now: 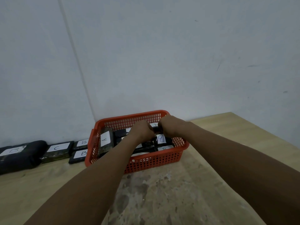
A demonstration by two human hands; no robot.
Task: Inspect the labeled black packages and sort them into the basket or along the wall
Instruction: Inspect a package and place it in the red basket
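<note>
Together, left hand (142,130) and right hand (170,125) curl in a closed grip on one black package (157,131) above the orange basket (154,161); labeled packages (56,150) line the wall at nine o'clock.

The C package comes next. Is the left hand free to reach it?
Probably not yet: the left hand and right hand both grip a package over the basket. The C package itself lies unobstructed along the wall.

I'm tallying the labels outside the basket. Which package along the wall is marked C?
The flat black package second from the left, between the bulky B-labelled bundle and the two small B packages beside the red basket.
</note>
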